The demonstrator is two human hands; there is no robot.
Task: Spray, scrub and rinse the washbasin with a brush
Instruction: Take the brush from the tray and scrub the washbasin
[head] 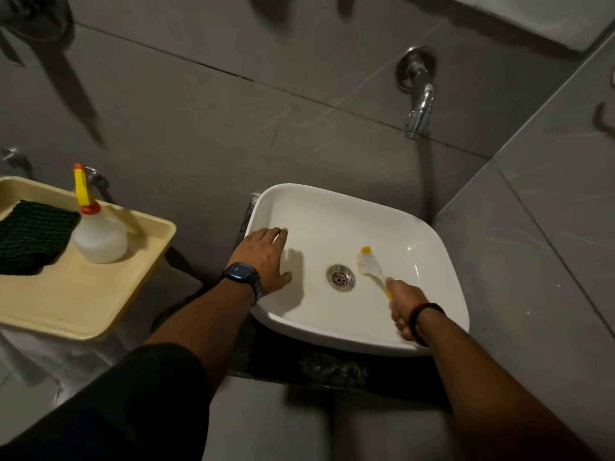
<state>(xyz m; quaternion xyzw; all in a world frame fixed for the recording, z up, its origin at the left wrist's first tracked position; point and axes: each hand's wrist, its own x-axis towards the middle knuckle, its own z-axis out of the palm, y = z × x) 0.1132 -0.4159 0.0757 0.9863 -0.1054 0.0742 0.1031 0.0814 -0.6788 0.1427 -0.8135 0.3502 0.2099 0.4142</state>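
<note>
A white square washbasin [432, 241] sits on a dark counter, with a metal drain [340, 277] in its middle. My right hand [404, 304] grips the handle of a white and yellow brush [369, 262] whose head rests on the basin floor just right of the drain. My left hand [263, 257], with a dark watch on the wrist, lies flat on the basin's left rim, fingers spread. A clear spray bottle [98, 236] with a yellow and red nozzle stands upright on a tray to the left.
The cream tray [83, 304] also carries a dark green folded cloth [31, 236]. A chrome tap [420, 108] juts from the grey tiled wall above the basin's back right corner. A tiled side wall stands close on the right.
</note>
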